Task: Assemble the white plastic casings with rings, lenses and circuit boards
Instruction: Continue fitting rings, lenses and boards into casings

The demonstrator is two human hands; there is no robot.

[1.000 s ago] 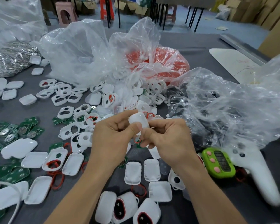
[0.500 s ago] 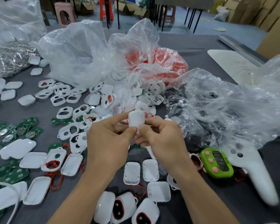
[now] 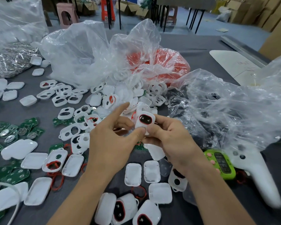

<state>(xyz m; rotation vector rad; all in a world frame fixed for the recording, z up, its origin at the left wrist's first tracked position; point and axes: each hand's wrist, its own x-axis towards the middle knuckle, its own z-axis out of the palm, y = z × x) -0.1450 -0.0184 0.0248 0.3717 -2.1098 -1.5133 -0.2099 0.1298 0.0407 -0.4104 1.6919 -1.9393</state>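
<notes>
1. The left hand [image 3: 110, 140] and the right hand [image 3: 172, 140] meet mid-frame around one white casing [image 3: 144, 121].
2. The right hand grips the casing from its right side. Its thumb lies along the lower edge, and its curled fingers are mostly hidden behind the shell.
3. The left hand pinches the casing's lower left corner under its thumb. Its index finger points up and away, touching nothing. Whether its other curled fingers reach the back of the casing cannot be told.
4. The casing is held above the grey table [image 3: 185, 44], its front turned to the camera. A red ring frames a dark lens on that face, and its back is out of sight.
5. At the lower edge lie finished casings [image 3: 146, 215], partly cut off by the frame.
6. Just above them lie empty white shells [image 3: 133, 174] and a loose red ring [image 3: 138, 191].
7. At the left are green circuit boards [image 3: 11, 176], some cut off by the frame edge.
8. A crumpled clear bag [image 3: 234, 108] at the right veils dark contents too blurred to name.
9. Behind the centre pile, another bag [image 3: 169, 65] shows a red mass inside.
10. At the lower right are a green timer [image 3: 221, 164], its display unreadable, and a smeared white handle-shaped device [image 3: 258, 176].
</notes>
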